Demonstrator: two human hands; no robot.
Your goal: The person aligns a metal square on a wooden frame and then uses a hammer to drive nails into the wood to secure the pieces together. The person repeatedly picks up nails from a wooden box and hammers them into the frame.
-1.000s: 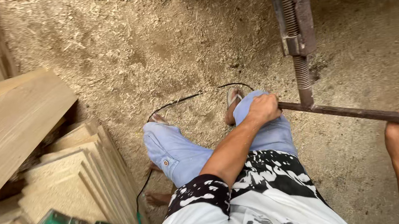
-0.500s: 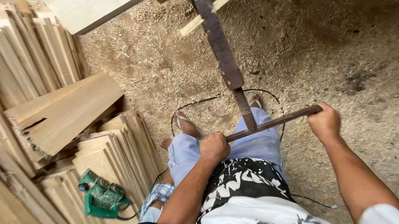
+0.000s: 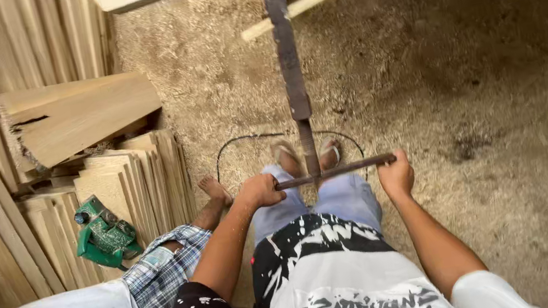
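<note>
Left hand (image 3: 259, 191) and right hand (image 3: 397, 175) both clench the crossbar (image 3: 334, 170), 1 at each end; its rusty shaft (image 3: 288, 65) runs straight ahead between them

Soft, even daylight lit the scene, brightest on the pale wooden boards (image 3: 60, 128) left of the fingers. Up and right of the fingers the sawdust floor (image 3: 493, 70) darkened into dull shade. Shadows stayed faint. Focus was sharp; wide-angle bending showed at the edges.

Two hands (image 3: 259, 191) (image 3: 395, 176), one T-shaped iron bar (image 3: 293, 86), one green power tool (image 3: 103, 232)
</note>
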